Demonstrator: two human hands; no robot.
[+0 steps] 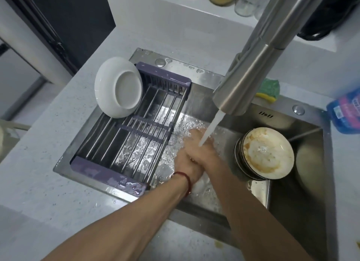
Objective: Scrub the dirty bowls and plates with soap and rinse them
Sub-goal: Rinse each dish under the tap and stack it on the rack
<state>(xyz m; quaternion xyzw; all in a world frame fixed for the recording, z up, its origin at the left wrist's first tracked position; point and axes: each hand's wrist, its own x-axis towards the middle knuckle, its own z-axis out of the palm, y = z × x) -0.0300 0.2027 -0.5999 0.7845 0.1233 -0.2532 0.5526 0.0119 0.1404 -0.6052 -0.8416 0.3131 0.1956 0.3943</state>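
Note:
Both hands meet under the water stream [210, 128] in the middle of the steel sink [280, 200]. My right hand [201, 144] lies on top with its fingers stretched forward into the water. My left hand [185, 162], with a red string at the wrist, sits partly under it, fingers hidden and blurred. No dish shows in either hand. A stack of dirty bowls [265, 153], smeared yellow-brown, stands just to the right of my hands. Beyond the stack, a pale dish [307, 163] leans against the sink's right wall. A clean white plate [118, 87] leans upside down at the rack's far left.
A purple and steel drying rack [136, 128] spans the sink's left half. The large steel faucet [253, 66] hangs overhead, close to the camera. A green and yellow sponge [269, 90] lies on the back rim. At the right edge stands a blue and pink soap pouch [344, 109].

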